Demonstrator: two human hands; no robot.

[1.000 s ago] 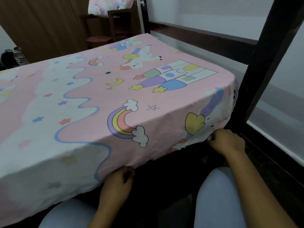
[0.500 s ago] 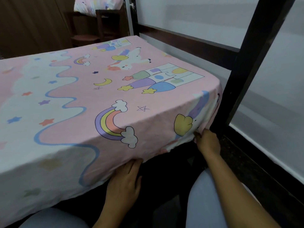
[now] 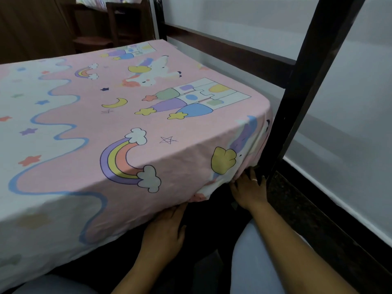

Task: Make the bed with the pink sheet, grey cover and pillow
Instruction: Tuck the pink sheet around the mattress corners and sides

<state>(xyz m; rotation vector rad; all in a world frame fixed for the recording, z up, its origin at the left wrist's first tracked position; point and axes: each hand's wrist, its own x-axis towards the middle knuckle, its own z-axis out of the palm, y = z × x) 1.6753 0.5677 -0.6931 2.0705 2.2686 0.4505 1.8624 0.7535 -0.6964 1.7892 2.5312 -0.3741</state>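
The pink sheet [image 3: 131, 124], printed with rainbows, stars and a castle, lies stretched smooth over the mattress and hangs over its near edge. My left hand [image 3: 165, 232] is below the hem, fingers flat and reaching under the mattress edge. My right hand [image 3: 248, 192] is at the near right corner, fingertips pushed up under the bunched sheet corner beside the black bedpost. Whether either hand pinches fabric is hidden. No grey cover or pillow is in view.
A black bedpost [image 3: 297, 98] stands at the right corner, with a dark rail [image 3: 229, 52] along the far side and a pale wall behind. A wooden chair [image 3: 118, 28] stands beyond the bed's far end. My knees [image 3: 261, 262] are close to the bed.
My left hand has opened flat and slid right along the hem. My right hand has moved in under the sheet corner by the post. The view has shifted closer.
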